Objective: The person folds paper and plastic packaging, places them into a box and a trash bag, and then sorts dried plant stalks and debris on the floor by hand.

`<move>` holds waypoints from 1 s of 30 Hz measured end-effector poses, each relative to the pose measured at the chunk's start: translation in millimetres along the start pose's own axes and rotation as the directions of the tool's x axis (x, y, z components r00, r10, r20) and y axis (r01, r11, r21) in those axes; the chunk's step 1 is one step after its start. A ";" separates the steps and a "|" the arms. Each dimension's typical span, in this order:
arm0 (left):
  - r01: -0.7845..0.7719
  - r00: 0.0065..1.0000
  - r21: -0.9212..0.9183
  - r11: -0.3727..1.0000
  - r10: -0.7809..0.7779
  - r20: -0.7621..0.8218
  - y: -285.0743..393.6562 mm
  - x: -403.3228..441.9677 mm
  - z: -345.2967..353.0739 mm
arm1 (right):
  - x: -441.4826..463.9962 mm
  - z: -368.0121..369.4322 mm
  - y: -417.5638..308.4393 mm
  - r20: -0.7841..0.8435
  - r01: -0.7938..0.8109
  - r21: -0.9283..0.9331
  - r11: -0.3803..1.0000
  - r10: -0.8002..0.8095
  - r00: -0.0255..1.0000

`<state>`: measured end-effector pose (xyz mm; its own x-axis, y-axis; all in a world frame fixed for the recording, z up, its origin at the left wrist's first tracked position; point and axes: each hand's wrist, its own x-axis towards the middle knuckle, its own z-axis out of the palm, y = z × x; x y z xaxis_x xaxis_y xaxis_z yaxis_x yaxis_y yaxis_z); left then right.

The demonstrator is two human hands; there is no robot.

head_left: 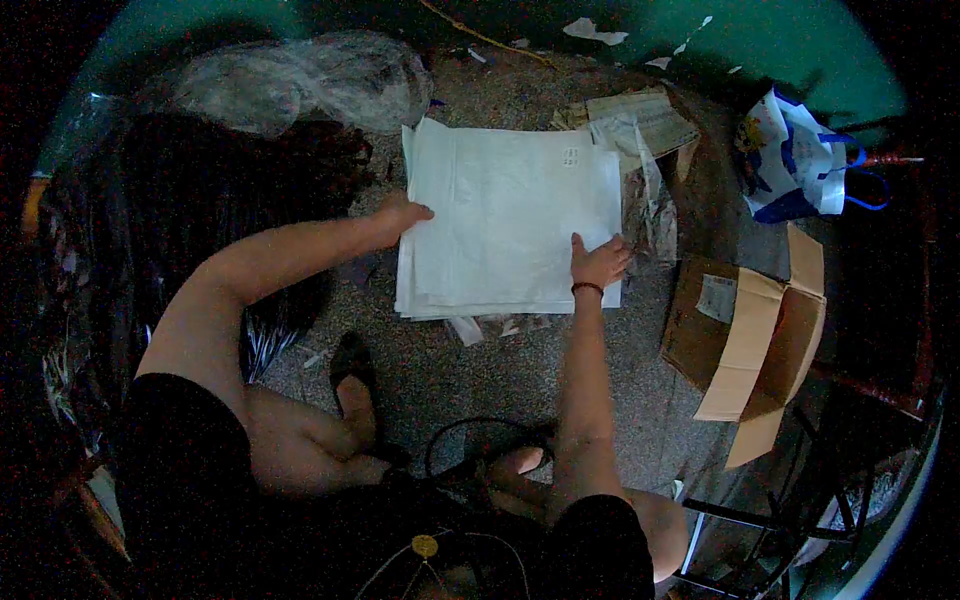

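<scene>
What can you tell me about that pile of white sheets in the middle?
The white sheets lie flat in a roughly rectangular pile over the speckled floor, edges slightly uneven. They look thin and slightly creased; paper or plastic, I cannot tell. Small printed marks show near the top one's far right corner. The left hand is at the left edge, thumb on top; the right hand lies at the right edge.

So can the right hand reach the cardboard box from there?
Probably yes: the right hand rests on the white stack, at the edge facing the cardboard box, with mostly floor between.
</scene>
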<state>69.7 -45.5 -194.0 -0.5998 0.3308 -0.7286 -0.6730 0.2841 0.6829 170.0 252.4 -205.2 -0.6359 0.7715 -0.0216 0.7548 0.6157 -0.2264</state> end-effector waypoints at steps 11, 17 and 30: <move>-0.169 0.986 -0.121 0.978 0.167 -0.030 67.4 21.8 79.2 | -51.5 -58.2 -94.9 0.521 0.389 0.497 0.776 -0.625 0.581; -0.215 0.963 -0.012 0.976 0.215 0.164 52.1 22.6 79.6 | -12.1 -32.3 -43.2 0.372 0.444 0.312 0.840 -0.538 0.757; -0.146 0.632 0.970 -0.196 0.736 0.244 11.7 42.2 61.1 | 31.6 -118.0 -11.3 0.145 0.438 0.364 0.822 -0.514 0.845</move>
<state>63.0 26.7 -213.6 -0.7686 0.6374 0.0550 0.6391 0.7687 0.0232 160.4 288.7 -88.5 -0.9490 0.3125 -0.0427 0.2835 0.7856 -0.5500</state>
